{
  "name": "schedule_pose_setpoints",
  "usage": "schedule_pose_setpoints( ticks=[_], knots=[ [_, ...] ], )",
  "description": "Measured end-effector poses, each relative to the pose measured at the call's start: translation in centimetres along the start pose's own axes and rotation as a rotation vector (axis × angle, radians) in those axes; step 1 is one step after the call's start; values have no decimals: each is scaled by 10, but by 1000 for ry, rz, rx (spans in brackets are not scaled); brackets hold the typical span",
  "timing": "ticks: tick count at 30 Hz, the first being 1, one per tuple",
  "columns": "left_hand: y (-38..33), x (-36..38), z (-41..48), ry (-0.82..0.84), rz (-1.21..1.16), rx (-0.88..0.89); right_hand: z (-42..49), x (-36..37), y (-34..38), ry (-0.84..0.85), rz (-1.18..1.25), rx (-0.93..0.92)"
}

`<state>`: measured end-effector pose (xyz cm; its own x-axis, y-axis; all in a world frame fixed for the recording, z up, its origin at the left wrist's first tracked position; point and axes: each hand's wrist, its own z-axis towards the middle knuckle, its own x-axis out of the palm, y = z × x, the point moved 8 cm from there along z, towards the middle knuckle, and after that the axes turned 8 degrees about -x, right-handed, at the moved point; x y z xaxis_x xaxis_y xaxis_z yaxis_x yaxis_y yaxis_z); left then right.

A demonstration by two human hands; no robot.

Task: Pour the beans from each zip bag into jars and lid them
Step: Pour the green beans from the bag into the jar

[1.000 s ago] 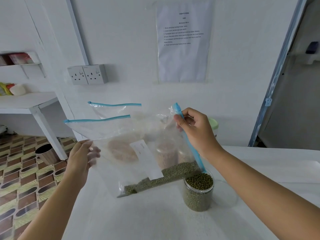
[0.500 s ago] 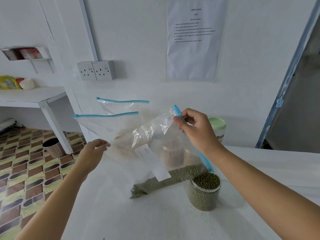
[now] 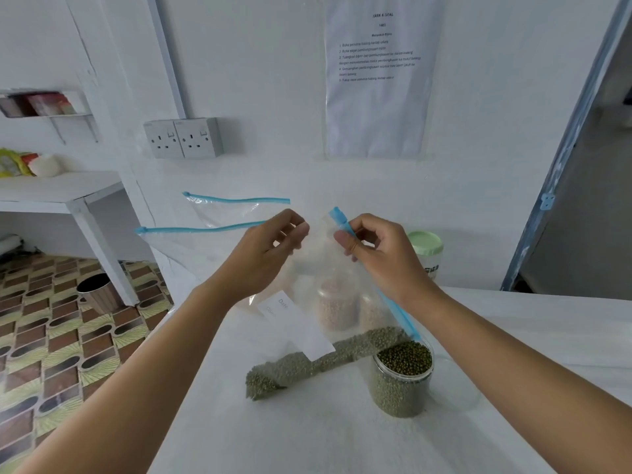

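Both hands are up on the zip bag (image 3: 309, 268) here, holding it in the air over the middle of the white tabletop (image 3: 328, 432). The right hand (image 3: 379, 258) has thumb and curled fingers pinched on the blue zip strip (image 3: 342, 223) at the bag's top corner. The left hand (image 3: 263, 258) is just beside it, fingers curled in, fingertips closing on the clear film near that same top edge. The bag hangs tilted, and the zip strip runs down from the right hand to the mouth of the open jar (image 3: 400, 391), its lower end right at the rim. Green beans (image 3: 301, 366) lie in a long band along the bag's low side, with the far corner of that band resting on the tabletop to the left of the jar. The jar is filled with the same green beans almost to the rim. A white label (image 3: 301, 331) sits on the bag's face. Through the film, jars of pale beans (image 3: 337, 311) show blurred behind it. At the back edge, against the wall, stands a green-lidded jar (image 3: 425, 244), and toward the back left corner two more zip bags (image 3: 225, 217) lean upright with their blue strips on top.
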<state>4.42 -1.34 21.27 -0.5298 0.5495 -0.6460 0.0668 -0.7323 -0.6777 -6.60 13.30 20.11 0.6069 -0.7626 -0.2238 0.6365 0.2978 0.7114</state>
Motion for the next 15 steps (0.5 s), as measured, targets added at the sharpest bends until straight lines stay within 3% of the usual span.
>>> schedule_pose_setpoints(
  ticks=[8, 15],
  knots=[
    [-17, 14, 16, 58, -52, 66, -10, -4, 2, 100, -5, -7],
    [-29, 13, 18, 21, -68, 121, -17, -13, -4, 71, 0, 1]
  ],
)
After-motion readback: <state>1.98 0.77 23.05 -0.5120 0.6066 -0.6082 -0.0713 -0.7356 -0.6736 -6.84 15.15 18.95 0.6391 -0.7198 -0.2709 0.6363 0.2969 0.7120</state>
